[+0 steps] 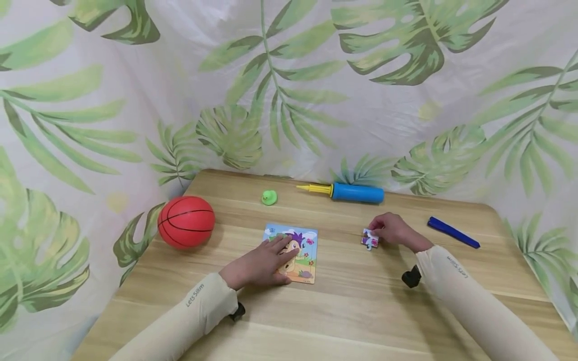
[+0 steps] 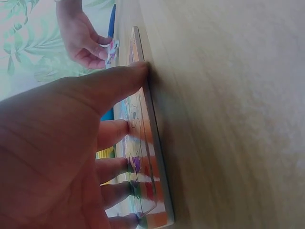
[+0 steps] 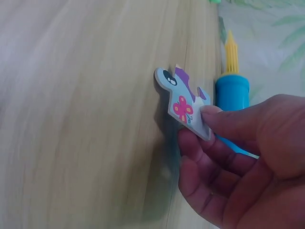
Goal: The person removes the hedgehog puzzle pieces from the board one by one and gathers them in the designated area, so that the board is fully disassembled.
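The relation that seems to matter most is the one across the desk (image 1: 338, 306) between a small, thin, flat jigsaw piece, printed in white, purple and pale blue with a pink butterfly (image 1: 370, 240), and a thin, flat, nearly square jigsaw board with a bright cartoon picture (image 1: 303, 259): the piece is right of the board, about level with its far half, with a stretch of bare wood between them. The right hand (image 1: 392, 230) pinches the piece between thumb and fingers by its far right part, leaving the rounded, eye-printed knob free on the near side; the piece looks tipped in that grip, and I cannot tell whether an edge touches the desk. The left hand (image 1: 265, 260) lies over the left part of the board, its fingers spread on the picture and its thumb at the near edge, so the right side is uncovered and faces the right hand. Being nearly square, the board offers no clear long axis; its sides run roughly near to far and left to right. The left hand is the nearer one, touching the board, while the right hand is well apart from it, with a leftward way across bare desk and nothing standing between
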`<state>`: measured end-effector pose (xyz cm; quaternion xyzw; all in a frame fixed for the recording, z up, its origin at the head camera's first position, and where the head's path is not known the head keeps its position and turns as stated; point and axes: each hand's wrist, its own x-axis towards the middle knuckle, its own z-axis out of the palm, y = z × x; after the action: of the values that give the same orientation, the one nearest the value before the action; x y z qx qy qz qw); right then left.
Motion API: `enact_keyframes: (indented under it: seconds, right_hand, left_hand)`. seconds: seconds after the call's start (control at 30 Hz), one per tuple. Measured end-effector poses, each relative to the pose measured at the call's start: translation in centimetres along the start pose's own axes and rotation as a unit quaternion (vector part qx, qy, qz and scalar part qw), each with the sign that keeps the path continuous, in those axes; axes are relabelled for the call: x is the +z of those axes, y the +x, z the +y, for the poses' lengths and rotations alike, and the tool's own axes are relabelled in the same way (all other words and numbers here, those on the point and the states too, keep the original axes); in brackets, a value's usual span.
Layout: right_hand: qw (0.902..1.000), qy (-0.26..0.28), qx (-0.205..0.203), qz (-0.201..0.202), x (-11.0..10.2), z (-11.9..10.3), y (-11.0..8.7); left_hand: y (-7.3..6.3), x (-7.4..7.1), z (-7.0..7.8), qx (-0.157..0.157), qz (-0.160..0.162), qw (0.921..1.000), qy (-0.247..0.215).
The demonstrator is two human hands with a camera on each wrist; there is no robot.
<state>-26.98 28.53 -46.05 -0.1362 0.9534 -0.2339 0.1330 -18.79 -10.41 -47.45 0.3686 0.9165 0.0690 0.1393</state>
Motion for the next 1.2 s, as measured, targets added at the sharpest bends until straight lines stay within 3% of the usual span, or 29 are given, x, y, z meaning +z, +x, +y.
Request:
enact_keyframes:
  seconds: [0.1, 0.4, 0.6, 0.9, 1.03, 1.2]
  right_hand:
    - [1.0000, -0.004, -0.003, 0.006, -0.2, 0.5, -0.4]
    - [0.9986, -0.012, 0.045, 0.027, -0.2, 1.1, -0.6]
    - [0.9943, -0.032, 0.082, 0.060, -0.5, 0.2, -1.1]
    - [0.9949, -0.031, 0.013, 0.095, -0.9, -4.8, -0.6]
    - [0.9961, -0.026, -0.015, 0.082, -0.4, -7.2, 0.0]
    - [0.9970, -0.035, -0.037, 0.059, 1.4, -9.6, 1.2]
  left_hand:
    - [-0.1, 0.1, 0.1, -0.003, 0.001, 1.0000, 0.001]
    - [-0.1, 0.1, 0.0, 0.001, 0.004, 0.9999, 0.011]
    - [-0.1, 0.0, 0.1, 0.001, 0.008, 0.9998, 0.020]
    - [-0.6, -0.1, -0.2, -0.005, 0.070, 0.9971, 0.029]
    - [-1.0, -0.1, -0.2, -0.014, 0.062, 0.9975, 0.031]
    - [-1.6, 0.6, -0.4, -0.036, 0.039, 0.9986, -0.002]
